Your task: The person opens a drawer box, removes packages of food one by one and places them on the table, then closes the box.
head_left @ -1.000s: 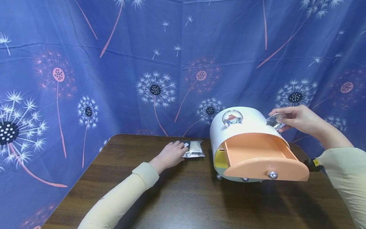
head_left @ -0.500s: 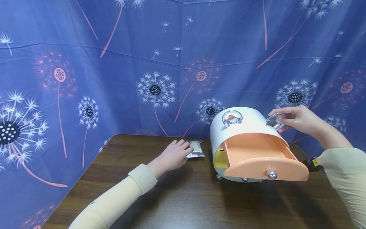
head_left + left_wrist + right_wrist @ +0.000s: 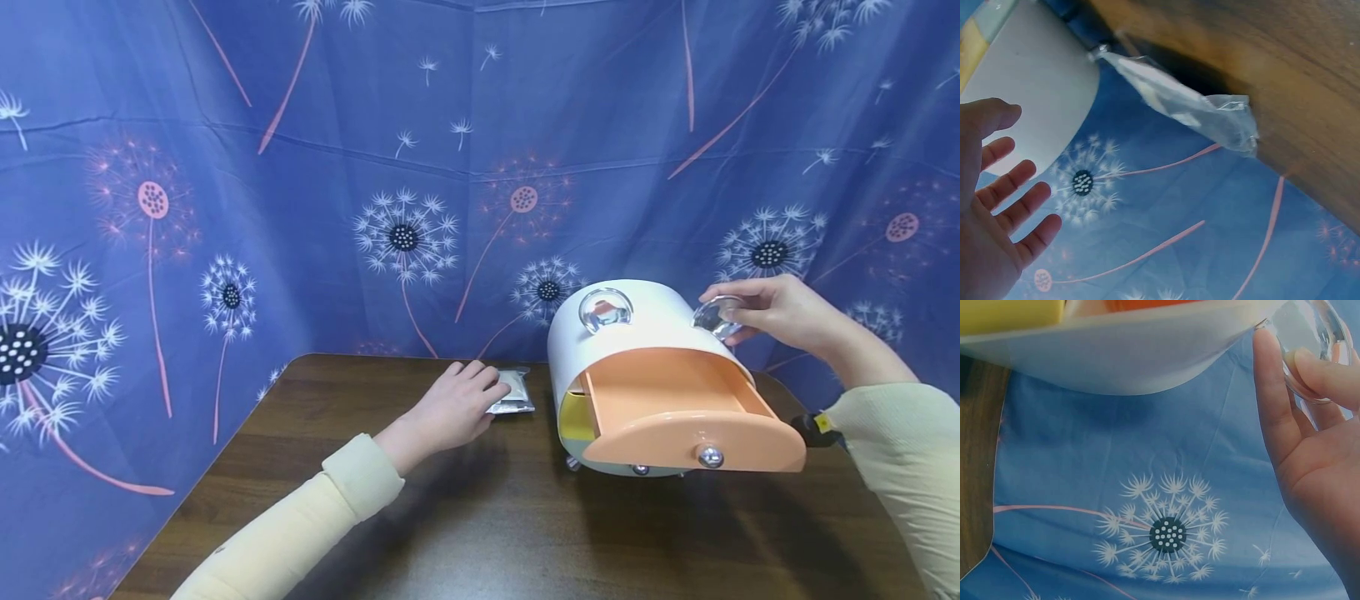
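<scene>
A white rounded drawer box [image 3: 656, 321] stands on the right of the table, its orange drawer [image 3: 697, 442] pulled out. Two round silver mirror-like discs sit on top; my right hand [image 3: 798, 310] pinches the right disc [image 3: 1310, 337] between thumb and fingers, while the left disc [image 3: 606, 310] is untouched. Left of the box lies a clear plastic packet [image 3: 1175, 103] with pale contents. My left hand [image 3: 453, 408] is over its near left side in the head view. In the left wrist view that hand's fingers are spread, relaxed and apart from the packet.
Below the orange drawer a yellow part [image 3: 576, 417] shows inside the box. The brown wooden table [image 3: 465, 533] ends at a blue dandelion-print cloth [image 3: 337, 208] hanging behind. A black device with a yellow mark [image 3: 816, 428] is at the right sleeve.
My left hand has drawn back slightly toward me, with its forearm shifting left, and one dark part of the packet is now covered. The right hand still holds the disc.
</scene>
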Available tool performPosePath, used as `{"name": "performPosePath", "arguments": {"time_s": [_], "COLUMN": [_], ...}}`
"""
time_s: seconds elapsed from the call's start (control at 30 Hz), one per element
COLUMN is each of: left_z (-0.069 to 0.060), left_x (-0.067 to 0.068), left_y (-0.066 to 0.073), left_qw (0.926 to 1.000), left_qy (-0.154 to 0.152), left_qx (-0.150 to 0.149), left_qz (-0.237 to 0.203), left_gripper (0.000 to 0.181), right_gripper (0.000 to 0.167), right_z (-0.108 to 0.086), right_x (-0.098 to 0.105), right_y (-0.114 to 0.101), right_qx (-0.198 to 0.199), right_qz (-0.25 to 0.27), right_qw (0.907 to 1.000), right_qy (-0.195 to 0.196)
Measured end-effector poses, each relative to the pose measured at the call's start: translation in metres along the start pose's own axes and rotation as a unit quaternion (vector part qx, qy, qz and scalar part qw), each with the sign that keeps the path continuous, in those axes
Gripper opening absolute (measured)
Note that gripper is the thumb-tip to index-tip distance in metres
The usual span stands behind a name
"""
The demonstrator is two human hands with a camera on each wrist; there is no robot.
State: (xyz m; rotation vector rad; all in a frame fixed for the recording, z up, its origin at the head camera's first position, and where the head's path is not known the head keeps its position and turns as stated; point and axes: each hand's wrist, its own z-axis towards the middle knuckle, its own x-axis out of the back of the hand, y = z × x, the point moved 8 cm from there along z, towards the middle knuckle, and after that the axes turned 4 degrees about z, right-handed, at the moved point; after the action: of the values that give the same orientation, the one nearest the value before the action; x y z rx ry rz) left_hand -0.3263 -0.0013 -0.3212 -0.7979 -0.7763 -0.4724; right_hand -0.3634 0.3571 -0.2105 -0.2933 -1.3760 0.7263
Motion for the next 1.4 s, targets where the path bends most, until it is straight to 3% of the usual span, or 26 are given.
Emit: {"name": "performPosePath", "arguments": {"time_s": [0.2, 0.57, 1.03, 1.4], "left_z": [0.002, 0.012, 0.022, 0.034], "left_x": [0.012, 0.041, 0.074, 0.105], "left_y": [0.001, 0.008, 0.020, 0.028], "left_qw": [0.9998, 0.9976, 0.9965, 0.9938], "left_qy": [0.006, 0.061, 0.071, 0.102], "left_qx": [0.008, 0.007, 0.009, 0.004], "left_qz": [-0.018, -0.031, -0.043, -0.043], "left_gripper": [0.039, 0.040, 0.038, 0.040], "right_gripper": [0.036, 0.037, 0.038, 0.040], "right_z": [0.001, 0.001, 0.001, 0.002], "right_x": [-0.001, 0.000, -0.001, -0.002], "right_y": [-0.001, 0.000, 0.002, 0.003], "right_qx": [0.004, -0.004, -0.002, -0.016], "right_qz": [-0.002, -0.007, 0.005, 0.016], "right_qw": [1.0000, 1.0000, 1.0000, 0.9997], "right_qy": [0.001, 0.005, 0.002, -0.007]}}
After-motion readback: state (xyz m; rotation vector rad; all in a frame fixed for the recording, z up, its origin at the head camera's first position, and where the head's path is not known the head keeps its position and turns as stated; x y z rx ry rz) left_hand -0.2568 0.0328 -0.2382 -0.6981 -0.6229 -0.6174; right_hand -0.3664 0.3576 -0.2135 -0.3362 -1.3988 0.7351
